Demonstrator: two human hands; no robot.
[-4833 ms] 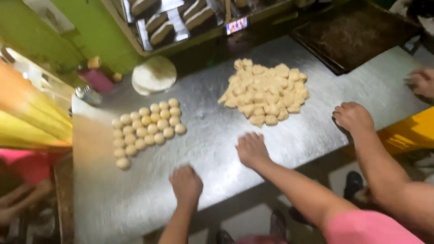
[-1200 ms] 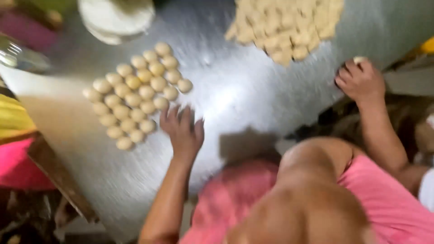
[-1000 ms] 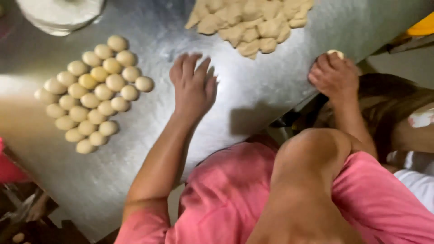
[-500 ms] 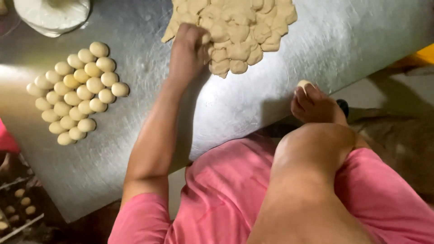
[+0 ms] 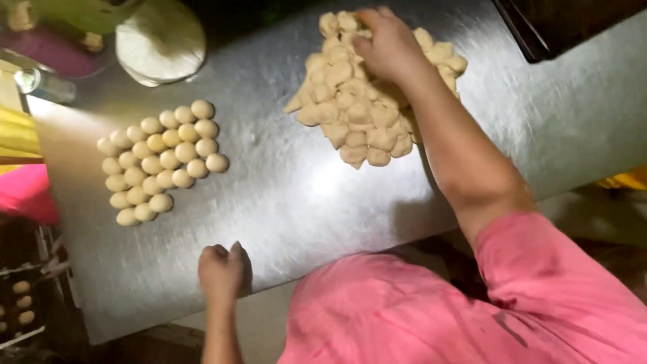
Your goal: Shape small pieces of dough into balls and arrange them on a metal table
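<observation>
My right hand point(image 5: 385, 46) reaches across the steel table point(image 5: 290, 195) and rests on top of a heap of rough, pale dough pieces point(image 5: 357, 108) at the far middle, with its fingers curled around one of them. My left hand point(image 5: 221, 269) is a closed fist resting on the table's near edge, and nothing shows inside it. Several smooth round dough balls point(image 5: 160, 160) lie in tight rows on the left, a hand's width beyond that fist. My pink shirt point(image 5: 472, 310) fills the lower right.
A round white mound point(image 5: 160, 40) sits at the far left, with a metal canister point(image 5: 42, 84) beside it. A dark tray point(image 5: 559, 27) lies at the far right corner. Yellow point(image 5: 15, 135) and pink point(image 5: 25, 192) things border the left edge, above a low rack holding more balls point(image 5: 20, 303).
My left hand has come back from the dough heap to the near edge and closed into a fist. My right hand has left the table edge and gone up onto the heap.
</observation>
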